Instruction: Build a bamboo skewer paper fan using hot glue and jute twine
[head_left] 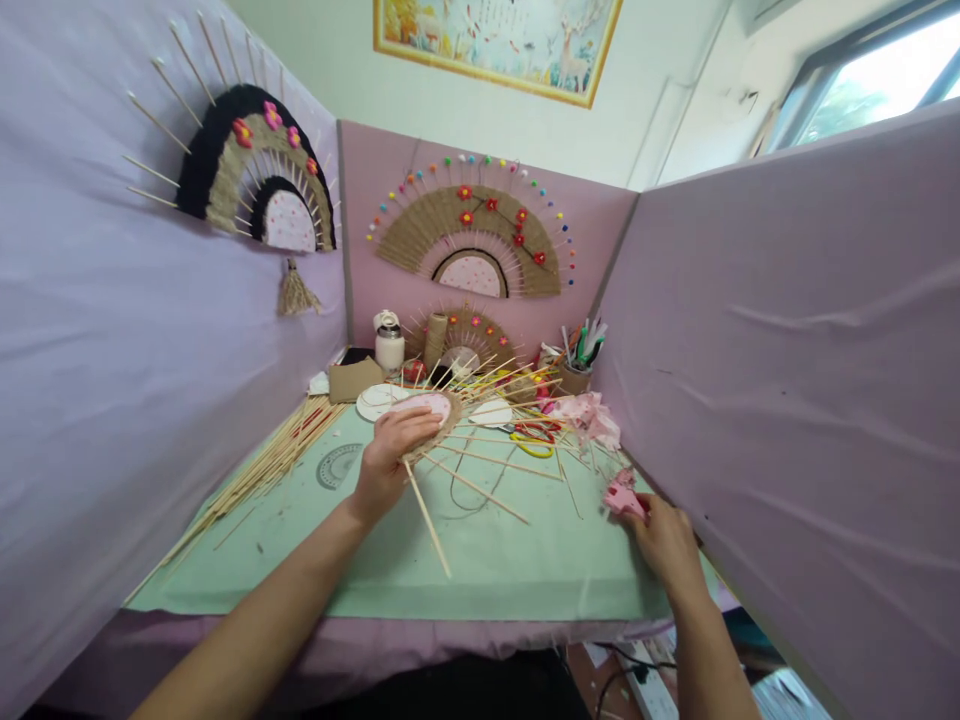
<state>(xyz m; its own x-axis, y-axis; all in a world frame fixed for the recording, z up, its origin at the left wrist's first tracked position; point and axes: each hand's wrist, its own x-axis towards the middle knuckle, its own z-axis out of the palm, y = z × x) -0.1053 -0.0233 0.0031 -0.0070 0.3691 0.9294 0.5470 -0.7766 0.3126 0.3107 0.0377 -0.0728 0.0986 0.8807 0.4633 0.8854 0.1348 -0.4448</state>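
My left hand (pixel 386 455) grips a half-made fan (pixel 431 410), a pink half-disc edged with jute, with thin wooden sticks (pixel 480 465) radiating from it over the green mat (pixel 420 560). My right hand (pixel 664 535) is at the mat's right edge, its fingers closed on a small pink tool (pixel 622 495), perhaps a glue gun. The two hands are well apart.
A bundle of loose sticks (pixel 277 460) lies along the left side. Scissors (pixel 534 438), pink fabric (pixel 592 415), a pen cup (pixel 576 375), a white jar (pixel 388 345) and twine spool (pixel 435 340) crowd the back. Finished fans hang on the lilac partition walls (pixel 787 350).
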